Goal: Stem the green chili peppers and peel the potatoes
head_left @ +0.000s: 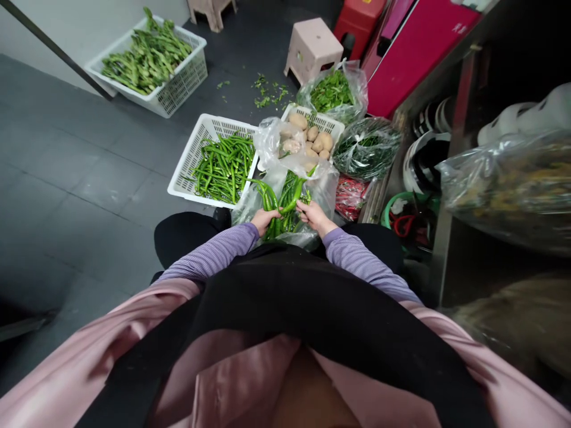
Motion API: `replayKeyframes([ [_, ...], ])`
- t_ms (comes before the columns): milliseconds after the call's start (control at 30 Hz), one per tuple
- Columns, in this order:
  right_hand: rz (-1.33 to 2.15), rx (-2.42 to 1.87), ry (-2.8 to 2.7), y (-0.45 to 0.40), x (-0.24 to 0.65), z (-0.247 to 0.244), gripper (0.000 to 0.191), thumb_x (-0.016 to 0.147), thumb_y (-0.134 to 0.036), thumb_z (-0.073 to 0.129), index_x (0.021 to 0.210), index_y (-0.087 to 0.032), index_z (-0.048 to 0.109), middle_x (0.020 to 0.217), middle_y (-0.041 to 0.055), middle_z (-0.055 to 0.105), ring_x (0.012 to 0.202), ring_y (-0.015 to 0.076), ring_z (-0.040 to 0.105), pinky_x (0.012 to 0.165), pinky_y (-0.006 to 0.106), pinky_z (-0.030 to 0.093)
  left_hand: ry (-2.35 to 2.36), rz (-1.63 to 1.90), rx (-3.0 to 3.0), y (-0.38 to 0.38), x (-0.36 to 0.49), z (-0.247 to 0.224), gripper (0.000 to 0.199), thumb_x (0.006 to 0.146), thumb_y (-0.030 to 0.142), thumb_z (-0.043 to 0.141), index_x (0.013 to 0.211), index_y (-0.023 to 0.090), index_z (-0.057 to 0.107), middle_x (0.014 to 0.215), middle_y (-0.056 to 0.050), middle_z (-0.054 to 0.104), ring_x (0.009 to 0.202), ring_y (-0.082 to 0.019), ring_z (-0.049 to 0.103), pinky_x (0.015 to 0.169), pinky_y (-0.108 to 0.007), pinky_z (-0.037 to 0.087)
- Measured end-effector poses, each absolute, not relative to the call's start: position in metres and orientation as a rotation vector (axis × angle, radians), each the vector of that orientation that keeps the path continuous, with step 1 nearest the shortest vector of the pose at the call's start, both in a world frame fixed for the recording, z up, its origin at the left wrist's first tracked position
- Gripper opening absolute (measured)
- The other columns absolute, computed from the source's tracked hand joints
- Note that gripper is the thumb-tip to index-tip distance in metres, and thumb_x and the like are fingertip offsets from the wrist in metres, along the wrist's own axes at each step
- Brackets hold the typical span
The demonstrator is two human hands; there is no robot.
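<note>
Long green peppers fill an open clear plastic bag between my knees. My left hand is closed on several green peppers, which curve up above its fingers. Over the right side of the same bag, my right hand pinches a green pepper near its end. The two hands are a short distance apart, with that pepper reaching between them. Just left of the bag, a white basket holds many loose green peppers.
Behind the bag are a basket of potatoes and bagged greens. Bagged red peppers lie at the right, beside a metal shelf. Another vegetable basket stands far left; a pink stool is at the back.
</note>
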State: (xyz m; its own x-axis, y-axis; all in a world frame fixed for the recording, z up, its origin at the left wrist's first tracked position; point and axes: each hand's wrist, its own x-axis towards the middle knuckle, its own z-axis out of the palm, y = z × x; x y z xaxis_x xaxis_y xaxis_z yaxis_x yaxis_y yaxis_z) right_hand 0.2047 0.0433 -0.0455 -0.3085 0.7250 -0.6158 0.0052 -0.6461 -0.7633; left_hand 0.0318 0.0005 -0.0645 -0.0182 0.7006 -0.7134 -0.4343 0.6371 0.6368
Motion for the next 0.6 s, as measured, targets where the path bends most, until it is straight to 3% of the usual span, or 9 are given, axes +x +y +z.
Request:
replayKeyframes([
  [67, 1.914, -1.464, -1.054, 0.044, 0.204, -0.042, 0.038, 0.089, -0.043, 0.070, 0.078, -0.023, 0.040, 0.056, -0.0123, 0.038, 0.041, 0.0037, 0.020, 0.041, 0.017, 0.017, 1.324, 0.955, 0.305, 0.002, 0.034, -0.064, 0.032, 0.052, 0.007, 0.074, 0.083, 0.011, 0.076, 0.077, -0.007, 0.075, 0.080, -0.025, 0.072, 0.077, -0.035, 0.059],
  [133, 1.755, -1.472, -1.232, 0.047, 0.204, -0.036, 0.027, 0.090, -0.041, 0.067, 0.084, -0.022, 0.047, 0.061, -0.0098, 0.047, 0.045, 0.0057, 0.034, 0.047, 0.018, 0.031, 1.373, 0.988, 0.383, 0.004, 0.034, -0.062, 0.027, 0.052, 0.007, 0.076, 0.079, 0.012, 0.074, 0.077, -0.007, 0.075, 0.081, -0.025, 0.072, 0.080, -0.035, 0.059],
  [233, 1.441, -1.512, -1.671, 0.056, 0.208, -0.030, 0.017, 0.090, -0.033, 0.064, 0.096, -0.018, 0.061, 0.086, 0.0004, 0.068, 0.075, 0.0131, 0.061, 0.077, 0.025, 0.050, 1.357, 0.996, 0.360, 0.005, 0.031, -0.058, 0.021, 0.055, 0.012, 0.079, 0.075, 0.012, 0.071, 0.076, -0.008, 0.074, 0.078, -0.024, 0.071, 0.077, -0.036, 0.060],
  [300, 1.335, -1.560, -2.002, 0.057, 0.208, -0.031, 0.020, 0.089, -0.031, 0.067, 0.101, -0.016, 0.067, 0.102, 0.0064, 0.074, 0.095, 0.0183, 0.065, 0.093, 0.030, 0.049, 1.276, 0.988, 0.310, 0.006, 0.028, -0.056, 0.022, 0.055, 0.015, 0.080, 0.074, 0.011, 0.070, 0.075, -0.009, 0.073, 0.076, -0.024, 0.072, 0.073, -0.036, 0.060],
  [367, 1.340, -1.585, -2.269, 0.053, 0.205, -0.037, 0.024, 0.088, -0.031, 0.070, 0.106, -0.016, 0.070, 0.108, 0.0086, 0.075, 0.102, 0.0207, 0.066, 0.098, 0.032, 0.048, 1.215, 0.996, 0.309, 0.008, 0.027, -0.054, 0.023, 0.053, 0.014, 0.080, 0.073, 0.011, 0.069, 0.075, -0.010, 0.073, 0.077, -0.024, 0.072, 0.072, -0.034, 0.060],
  [500, 1.421, -1.494, -2.373, 0.041, 0.198, -0.051, 0.028, 0.089, -0.032, 0.071, 0.112, -0.016, 0.072, 0.109, 0.0076, 0.075, 0.103, 0.0195, 0.066, 0.100, 0.031, 0.048, 1.239, 1.037, 0.334, 0.014, 0.025, -0.047, 0.022, 0.054, 0.012, 0.077, 0.075, 0.011, 0.069, 0.073, -0.008, 0.073, 0.081, -0.025, 0.073, 0.078, -0.035, 0.062],
  [600, 1.494, -1.589, -2.222, 0.042, 0.206, -0.056, 0.029, 0.097, -0.034, 0.059, 0.113, -0.014, 0.072, 0.103, 0.0064, 0.075, 0.095, 0.0165, 0.068, 0.093, 0.028, 0.051, 1.248, 1.029, 0.372, 0.019, 0.017, -0.033, 0.022, 0.061, 0.014, 0.074, 0.082, 0.010, 0.071, 0.073, -0.009, 0.073, 0.082, -0.027, 0.074, 0.080, -0.039, 0.062],
])
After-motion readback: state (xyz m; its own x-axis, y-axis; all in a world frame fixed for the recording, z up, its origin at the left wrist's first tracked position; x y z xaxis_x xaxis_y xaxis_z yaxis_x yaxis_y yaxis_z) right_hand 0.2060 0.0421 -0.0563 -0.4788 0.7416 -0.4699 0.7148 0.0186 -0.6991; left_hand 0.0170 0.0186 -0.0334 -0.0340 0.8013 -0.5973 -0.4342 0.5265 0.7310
